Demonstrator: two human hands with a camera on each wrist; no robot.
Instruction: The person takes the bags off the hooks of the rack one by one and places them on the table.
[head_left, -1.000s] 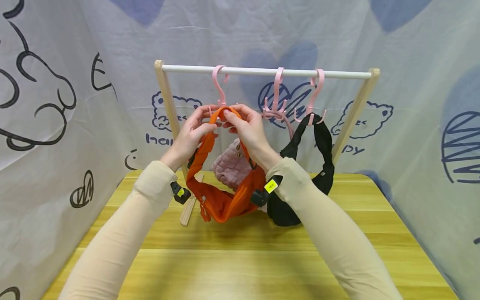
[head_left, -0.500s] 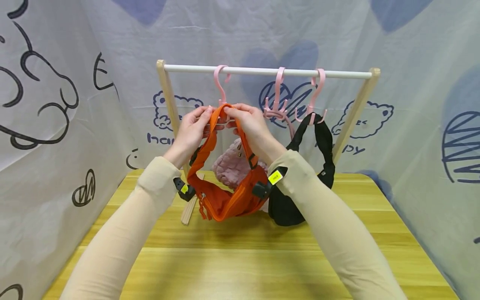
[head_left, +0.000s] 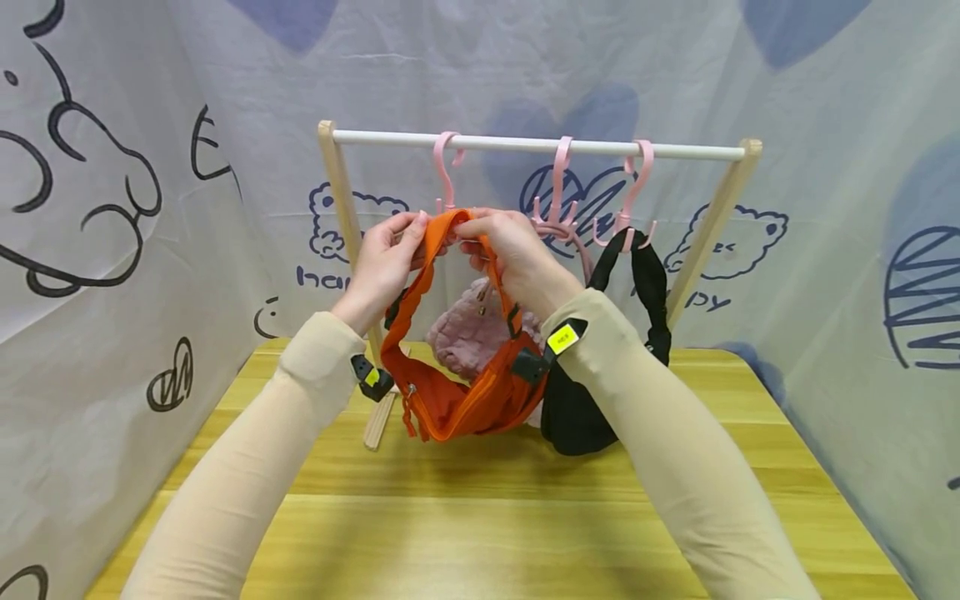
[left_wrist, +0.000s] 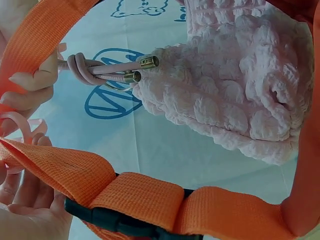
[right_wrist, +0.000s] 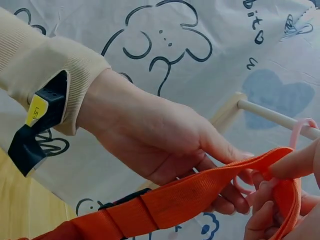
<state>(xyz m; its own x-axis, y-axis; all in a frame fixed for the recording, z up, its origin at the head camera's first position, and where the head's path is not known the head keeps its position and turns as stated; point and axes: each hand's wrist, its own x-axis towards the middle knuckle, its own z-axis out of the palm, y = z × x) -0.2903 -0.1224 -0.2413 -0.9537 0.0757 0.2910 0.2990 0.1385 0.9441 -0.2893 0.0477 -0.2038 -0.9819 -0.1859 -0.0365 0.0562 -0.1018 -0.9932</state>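
Observation:
An orange waist bag [head_left: 480, 410] hangs open-looped from its strap [head_left: 405, 325], which both hands hold up under the left pink hook hanger [head_left: 445, 173]. My left hand [head_left: 382, 262] pinches the strap's top from the left, thumb in front and fingers behind. On the other side my right hand [head_left: 525, 260] grips the strap near its top. In the left wrist view a black buckle [left_wrist: 120, 220] shows on the strap, and part of the pink hook [left_wrist: 22, 125] lies between the hands. The strap hides the hanger's lower prongs in the head view, so I cannot tell whether it sits on one.
A white rail [head_left: 510, 144] on wooden posts carries the hangers. A fluffy pink bag [head_left: 465, 333] hangs behind the orange one from the middle hanger [head_left: 557, 179]. A black bag [head_left: 577, 412] hangs from the right hanger [head_left: 637, 179]. Below is a wooden table [head_left: 450, 533].
The strap's top has risen slightly over the hanger's lower part and shifted a little right. My right hand has drawn slightly rightward; the left keeps its pinch.

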